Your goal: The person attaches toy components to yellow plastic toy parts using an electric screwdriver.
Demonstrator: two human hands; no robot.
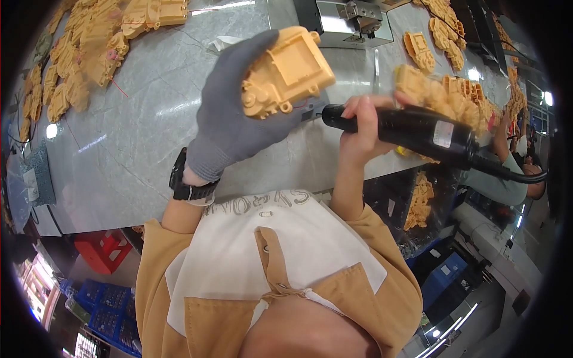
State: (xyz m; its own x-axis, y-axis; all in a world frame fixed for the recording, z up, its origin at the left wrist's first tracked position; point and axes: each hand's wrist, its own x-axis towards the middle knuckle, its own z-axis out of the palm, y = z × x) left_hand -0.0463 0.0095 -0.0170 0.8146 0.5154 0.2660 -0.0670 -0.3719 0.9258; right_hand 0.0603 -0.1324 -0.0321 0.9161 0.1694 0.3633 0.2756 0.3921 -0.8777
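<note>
My left hand (222, 116), in a grey knitted glove, grips a yellow-orange moulded plastic housing (298, 62) from its left side. The housing is raised above the grey worktop, its recessed rectangular face toward me. In my bare right hand (363, 128) lies a black corded electric screwdriver (418, 128), held level with its nose pointing left. That nose is close to the gloved fingers beneath the housing; I cannot tell whether its tip touches anything.
Many similar housings (77, 53) are heaped at the far left. More orange parts (462, 98) lie at the right. A metal fixture (352, 24) stands at the back of the grey worktop (137, 161). Below are a red stool (101, 250) and blue crates (107, 316). Another person's arm (501, 176) reaches in at right.
</note>
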